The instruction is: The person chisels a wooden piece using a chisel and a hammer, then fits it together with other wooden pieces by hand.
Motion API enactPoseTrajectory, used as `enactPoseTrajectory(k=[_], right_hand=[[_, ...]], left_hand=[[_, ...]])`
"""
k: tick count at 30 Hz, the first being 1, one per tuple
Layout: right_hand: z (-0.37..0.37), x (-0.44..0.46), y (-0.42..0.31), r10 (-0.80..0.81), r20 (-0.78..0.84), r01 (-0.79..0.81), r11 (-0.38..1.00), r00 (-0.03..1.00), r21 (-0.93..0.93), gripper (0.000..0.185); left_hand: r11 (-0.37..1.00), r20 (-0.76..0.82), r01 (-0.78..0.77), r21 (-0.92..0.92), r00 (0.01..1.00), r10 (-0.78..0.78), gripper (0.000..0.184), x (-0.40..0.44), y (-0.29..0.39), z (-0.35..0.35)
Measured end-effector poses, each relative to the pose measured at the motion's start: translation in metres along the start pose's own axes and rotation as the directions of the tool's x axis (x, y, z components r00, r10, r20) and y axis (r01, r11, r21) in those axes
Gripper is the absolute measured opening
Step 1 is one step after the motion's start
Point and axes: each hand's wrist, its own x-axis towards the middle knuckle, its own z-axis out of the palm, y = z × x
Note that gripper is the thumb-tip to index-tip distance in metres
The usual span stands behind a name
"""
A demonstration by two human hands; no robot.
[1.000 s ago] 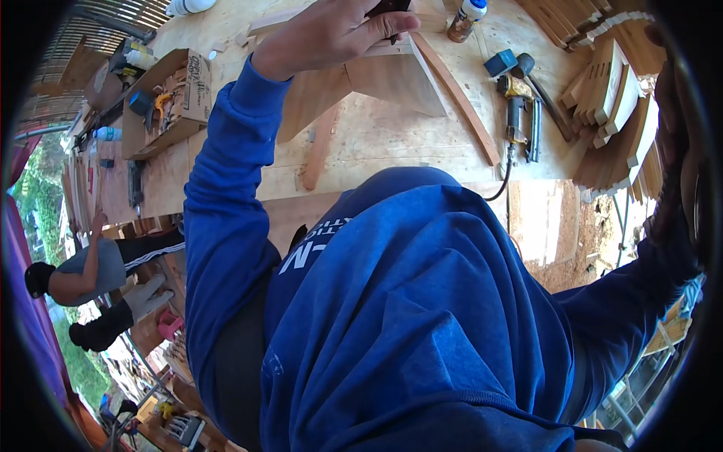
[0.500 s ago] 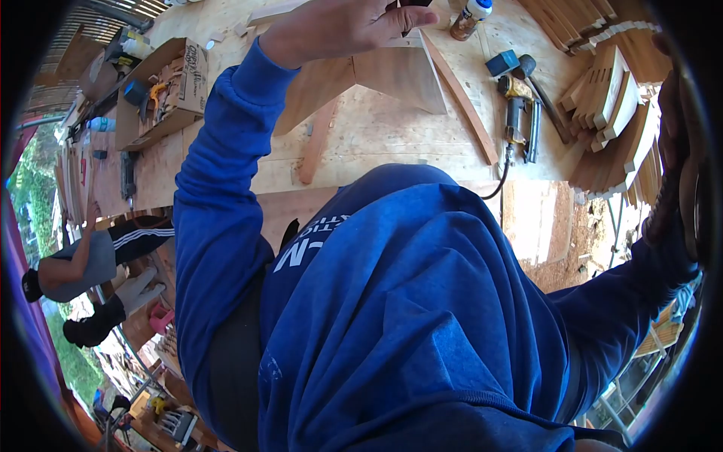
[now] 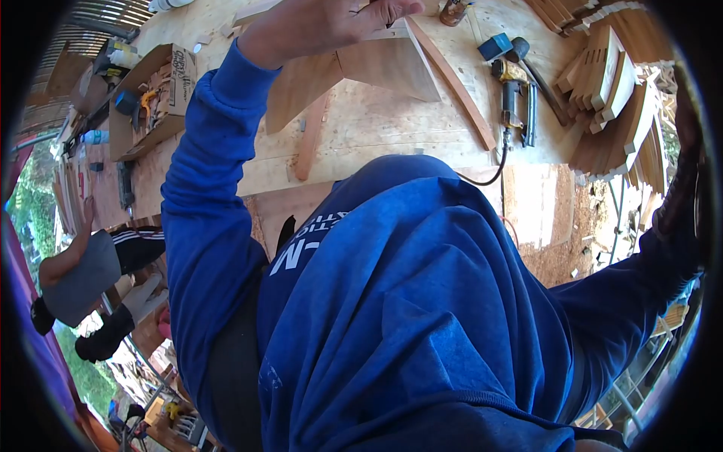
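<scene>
My left hand (image 3: 312,30) is at the top edge, above two flat boards (image 3: 388,64) that meet at an angle on the wooden workbench (image 3: 361,139). Its thumb and fingers are drawn together around something small and dark, mostly cut off by the frame. Under the boards run two narrow wooden strips, a long one (image 3: 456,87) on the right and a shorter one (image 3: 310,143) on the left. At the far right edge, in deep shadow, my right hand (image 3: 685,113) is raised beside stacked wood; its fingers cannot be made out.
An air nail gun (image 3: 514,98) with a hose lies on the bench beside a hammer (image 3: 538,75) and a blue block (image 3: 495,47). Cut wooden pieces (image 3: 599,75) are stacked at right. A cardboard box (image 3: 177,83) of scraps stands at left. Another person (image 3: 83,264) works at far left.
The bench and its things have shifted slightly up and left in view. My left hand has moved the same way, staying over the boards. The bottle at the top is now mostly out of frame.
</scene>
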Motion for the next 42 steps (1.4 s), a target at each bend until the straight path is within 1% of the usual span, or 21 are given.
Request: enactPoseTrajectory(k=[1, 2, 4, 5, 6, 8, 12, 14, 15, 17, 18, 20, 24, 26, 30, 32, 36, 39, 42], right_hand=[[-0.001, 0.002, -0.001, -0.018, -0.019, 0.017, 1.0, 1.0, -0.021, 0.029], [-0.003, 0.003, -0.002, -0.036, -0.038, 0.034, 0.998, 0.999, -0.045, 0.029], [-0.006, 0.002, -0.002, -0.074, -0.08, 0.066, 0.993, 0.994, -0.094, 0.03], [0.01, -0.005, -0.009, 0.135, 0.075, -0.14, 0.988, 0.988, 0.062, 0.038], [0.007, -0.003, -0.003, 0.138, 0.069, -0.142, 0.988, 0.988, 0.062, 0.038], [0.008, -0.004, -0.005, 0.136, 0.069, -0.14, 0.989, 0.988, 0.055, 0.038], [0.014, 0.0, -0.01, 0.133, 0.095, -0.137, 0.99, 0.987, 0.035, 0.038], [0.017, 0.002, -0.011, 0.133, 0.105, -0.138, 0.99, 0.985, 0.034, 0.038], [0.018, 0.002, -0.011, 0.135, 0.107, -0.139, 0.99, 0.985, 0.034, 0.038], [0.019, 0.003, -0.011, 0.134, 0.109, -0.138, 0.99, 0.985, 0.033, 0.037], [0.02, 0.003, -0.011, 0.135, 0.113, -0.139, 0.99, 0.984, 0.031, 0.037], [0.024, 0.008, -0.01, 0.135, 0.127, -0.139, 0.99, 0.983, 0.024, 0.037], [0.03, 0.014, -0.008, 0.137, 0.156, -0.142, 0.99, 0.978, 0.023, 0.037], [0.03, 0.015, -0.005, 0.14, 0.158, -0.145, 0.989, 0.977, 0.024, 0.037], [0.036, 0.019, 0.001, 0.152, 0.178, -0.159, 0.987, 0.972, 0.026, 0.037], [0.039, 0.02, 0.004, 0.155, 0.194, -0.164, 0.986, 0.969, 0.029, 0.037], [0.041, 0.023, 0.007, 0.156, 0.204, -0.165, 0.986, 0.967, 0.031, 0.037], [0.045, 0.028, 0.009, 0.155, 0.228, -0.165, 0.986, 0.961, 0.027, 0.037], [0.046, 0.03, 0.009, 0.153, 0.25, -0.164, 0.986, 0.956, 0.023, 0.037]], left_hand=[[0.983, 0.042, 0.181, 0.018, 0.982, -0.182, 0.035, 0.003, 0.008, -0.002], [0.934, 0.08, 0.354, 0.042, 0.931, -0.356, 0.035, 0.005, 0.012, -0.003], [0.938, 0.072, 0.343, 0.055, 0.935, -0.347, 0.035, 0.004, 0.013, -0.002], [0.94, 0.066, 0.333, 0.072, 0.939, -0.338, 0.036, 0.004, 0.013, -0.002], [0.942, 0.071, 0.328, 0.072, 0.94, -0.333, 0.036, 0.004, 0.013, -0.001], [0.907, 0.047, 0.408, 0.107, 0.909, -0.414, 0.036, 0.005, 0.011, -0.001], [0.906, 0.059, 0.416, 0.075, 0.905, -0.421, 0.035, 0.005, 0.012, 0.0], [0.928, 0.035, 0.362, 0.093, 0.93, -0.366, 0.033, 0.003, 0.012, 0.001], [0.928, 0.04, 0.36, 0.092, 0.93, -0.365, 0.033, 0.003, 0.013, 0.001], [0.873, 0.034, 0.482, 0.07, 0.874, -0.485, 0.033, 0.005, 0.014, 0.0], [0.874, 0.037, 0.481, 0.069, 0.874, -0.484, 0.033, 0.005, 0.014, 0.0], [0.912, 0.057, 0.397, 0.103, 0.913, -0.404, 0.033, 0.005, 0.011, 0.0], [0.913, 0.045, 0.393, 0.108, 0.916, -0.4, 0.034, 0.005, 0.013, 0.002], [0.891, 0.03, 0.438, 0.121, 0.896, -0.444, 0.035, 0.007, 0.013, 0.002], [0.906, 0.038, 0.411, 0.101, 0.908, -0.416, 0.037, 0.005, 0.008, 0.001], [0.908, 0.026, 0.402, 0.119, 0.913, -0.408, 0.037, 0.005, 0.008, 0.002], [0.899, 0.056, 0.422, 0.116, 0.901, -0.43, 0.037, 0.005, 0.012, 0.001], [0.894, 0.047, 0.437, 0.104, 0.895, -0.443, 0.038, 0.003, 0.01, 0.0], [0.903, 0.029, 0.418, 0.099, 0.906, -0.423, 0.038, 0.004, 0.008, 0.002]])
